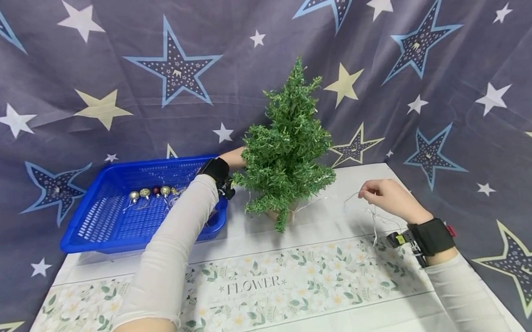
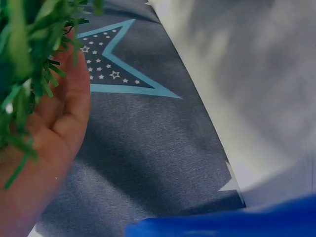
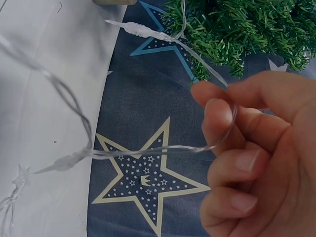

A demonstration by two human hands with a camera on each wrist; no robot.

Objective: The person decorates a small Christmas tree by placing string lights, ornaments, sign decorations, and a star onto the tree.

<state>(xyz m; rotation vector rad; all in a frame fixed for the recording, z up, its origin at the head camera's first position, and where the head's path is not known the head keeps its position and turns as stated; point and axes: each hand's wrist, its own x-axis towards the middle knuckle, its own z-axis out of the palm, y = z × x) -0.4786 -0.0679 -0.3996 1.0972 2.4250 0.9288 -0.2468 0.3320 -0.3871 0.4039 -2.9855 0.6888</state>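
Note:
A small green artificial Christmas tree [image 1: 291,145] stands upright on the table. My left hand [image 2: 57,131] reaches behind its left side; in the head view the foliage hides most of it. The left wrist view shows a finger stretched out along the branches, its other fingers partly covered by green needles. To the right of the tree, my right hand [image 1: 390,198] pinches a clear string-light wire [image 3: 185,148] between thumb and index finger, the other fingers curled. Loops of the wire hang below that hand, and a strand runs toward the tree's base.
A blue plastic basket [image 1: 119,247] sits left of the tree, under my left forearm. Several small gold and dark red ball ornaments [image 1: 144,193] lie in it. The white table has a floral runner print [image 1: 252,283] at its front. A star-patterned curtain [image 1: 245,88] hangs close behind.

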